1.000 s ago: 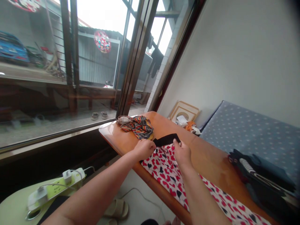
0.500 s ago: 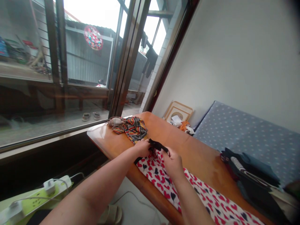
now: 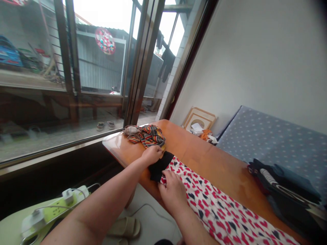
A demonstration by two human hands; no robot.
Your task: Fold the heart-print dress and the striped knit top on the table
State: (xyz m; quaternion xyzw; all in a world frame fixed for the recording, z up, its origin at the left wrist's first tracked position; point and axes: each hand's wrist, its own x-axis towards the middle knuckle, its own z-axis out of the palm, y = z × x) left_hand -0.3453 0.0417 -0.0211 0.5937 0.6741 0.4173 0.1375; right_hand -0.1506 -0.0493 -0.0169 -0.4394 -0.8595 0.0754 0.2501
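A white garment with red and dark hearts (image 3: 204, 190) lies lengthwise along the near side of the wooden table, its black band (image 3: 160, 165) spread flat at the far end. My left hand (image 3: 152, 154) has its fingers closed at the band's far corner; the fingertips are partly hidden. At the near edge, just where the hearts meet the band, my right hand (image 3: 174, 190) pinches the cloth between thumb and fingers. Just beyond my left hand is a crumpled striped garment (image 3: 150, 134) in orange, grey and yellow.
A stack of folded dark clothes (image 3: 286, 183) sits at the right of the wooden table (image 3: 194, 160), before a blue dotted panel (image 3: 276, 136). Glass windows stand left. Below are a power strip (image 3: 56, 207) with plugs and a slipper (image 3: 127, 227).
The black band, bunched up between both hands before, now lies flat. My right hand has moved down to the garment's near edge. The view has shifted slightly left.
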